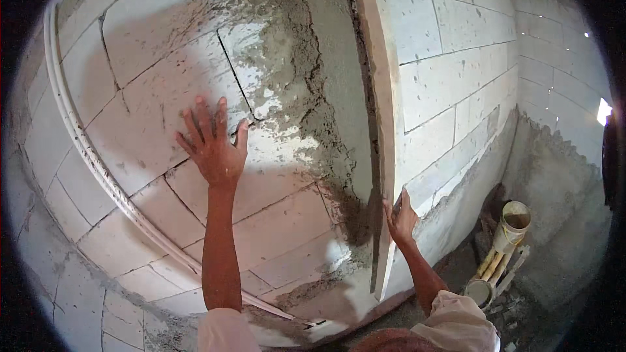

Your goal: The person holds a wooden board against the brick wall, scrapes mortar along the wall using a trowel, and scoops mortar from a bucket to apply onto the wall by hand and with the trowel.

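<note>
My left hand lies with fingers spread, its palm toward the pale block wall, to the left of a strip of wet grey mortar. A long, narrow wooden board runs upright along the wall's corner, at the mortar's right edge. Low on that board, my right hand grips its edge, thumb on the near face and the other fingers bent, partly hidden. The mortar is smooth beside the board and rough and cracked toward the left.
Pale conduit pipes curve down the wall at left. Another block wall recedes to the right of the corner. On the floor at lower right stand a bucket and a second round container, among rubble.
</note>
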{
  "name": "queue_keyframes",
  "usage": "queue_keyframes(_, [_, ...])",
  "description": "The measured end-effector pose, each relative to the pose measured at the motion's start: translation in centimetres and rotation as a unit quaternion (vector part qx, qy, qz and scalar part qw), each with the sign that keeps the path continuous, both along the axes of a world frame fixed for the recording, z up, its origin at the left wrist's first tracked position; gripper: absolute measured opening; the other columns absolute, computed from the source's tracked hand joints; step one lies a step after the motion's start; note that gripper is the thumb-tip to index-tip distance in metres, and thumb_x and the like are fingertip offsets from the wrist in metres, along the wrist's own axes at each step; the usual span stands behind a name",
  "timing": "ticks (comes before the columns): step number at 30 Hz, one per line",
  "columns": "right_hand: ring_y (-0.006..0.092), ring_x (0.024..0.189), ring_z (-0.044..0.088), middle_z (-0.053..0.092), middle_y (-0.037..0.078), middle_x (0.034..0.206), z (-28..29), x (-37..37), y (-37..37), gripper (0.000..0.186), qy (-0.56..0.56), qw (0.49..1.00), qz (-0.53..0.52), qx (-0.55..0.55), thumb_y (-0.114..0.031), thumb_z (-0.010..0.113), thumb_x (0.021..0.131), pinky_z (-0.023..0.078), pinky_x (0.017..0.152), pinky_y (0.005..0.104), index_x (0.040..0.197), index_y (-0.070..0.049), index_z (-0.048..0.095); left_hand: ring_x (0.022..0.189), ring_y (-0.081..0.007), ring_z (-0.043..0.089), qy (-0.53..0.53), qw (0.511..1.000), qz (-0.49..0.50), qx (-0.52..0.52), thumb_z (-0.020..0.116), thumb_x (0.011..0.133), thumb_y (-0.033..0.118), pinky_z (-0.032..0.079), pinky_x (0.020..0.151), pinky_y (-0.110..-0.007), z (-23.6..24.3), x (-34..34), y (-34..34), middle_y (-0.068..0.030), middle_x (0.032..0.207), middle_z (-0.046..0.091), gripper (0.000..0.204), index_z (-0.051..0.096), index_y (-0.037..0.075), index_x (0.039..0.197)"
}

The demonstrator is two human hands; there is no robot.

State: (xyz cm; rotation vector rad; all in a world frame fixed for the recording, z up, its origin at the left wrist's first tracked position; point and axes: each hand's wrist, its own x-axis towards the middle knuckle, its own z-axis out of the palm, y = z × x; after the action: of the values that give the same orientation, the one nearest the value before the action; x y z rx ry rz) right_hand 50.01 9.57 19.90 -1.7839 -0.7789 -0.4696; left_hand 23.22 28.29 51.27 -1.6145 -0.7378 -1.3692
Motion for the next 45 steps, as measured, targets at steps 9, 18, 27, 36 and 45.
queue_keyframes(9, [0.0362,0.077,0.062,0.061,0.020,0.092,-1.5,0.8,2.0,0.057,0.042,0.998,0.038,0.001,-0.031,0.068,0.086,0.049,0.063,0.0423,0.126,0.004,0.046,0.143,-0.0363,0.020,0.007,1.000,0.008,0.014,0.060,0.088,0.043,0.015,0.109,-0.063,-0.5,-0.4,0.4,-0.0079,0.156,0.024,0.062,0.041,0.026,0.144])
queue_keyframes(18, [0.0347,0.073,0.053,0.052,0.018,0.084,1.6,1.6,4.5,0.054,-0.172,0.978,-0.047,0.110,-0.014,0.071,0.083,0.044,0.063,0.0442,0.125,0.005,0.044,0.143,-0.0365,0.019,0.004,1.000,0.030,0.002,0.058,0.089,0.043,0.016,0.109,-0.063,-0.4,-0.1,0.2,-0.0087,0.156,0.025,0.058,0.044,0.023,0.142])
queue_keyframes(27, [0.0384,0.097,0.058,0.055,0.025,0.108,19.3,1.7,5.4,0.055,-0.150,0.971,0.030,0.182,-0.033,0.053,0.096,0.047,0.081,0.0447,0.134,0.005,0.039,0.143,-0.0352,0.019,-0.006,1.000,0.018,0.001,0.062,0.086,0.044,0.013,0.110,-0.064,-0.5,-0.6,0.5,-0.0081,0.156,0.023,0.063,0.043,0.024,0.142])
queue_keyframes(36, [0.0405,0.087,0.061,0.059,0.024,0.102,37.7,2.4,5.9,0.055,-0.299,0.923,-0.080,0.228,-0.039,0.051,0.096,0.051,0.071,0.0438,0.129,0.004,0.045,0.142,-0.0358,0.021,-0.030,0.999,-0.040,-0.015,0.070,0.081,0.039,0.015,0.109,-0.065,-0.4,-0.1,-0.1,-0.0078,0.155,0.025,0.066,0.045,0.024,0.140])
queue_keyframes(45, [0.0425,0.098,0.058,0.057,0.028,0.110,26.1,0.0,6.6,0.060,-0.223,0.961,-0.034,0.163,-0.041,0.049,0.096,0.048,0.082,0.0475,0.137,0.002,0.040,0.142,-0.0344,0.020,-0.037,0.998,-0.050,-0.032,0.070,0.080,0.040,0.017,0.109,-0.065,-0.4,-1.4,-0.1,-0.0065,0.154,0.027,0.061,0.050,0.024,0.136])
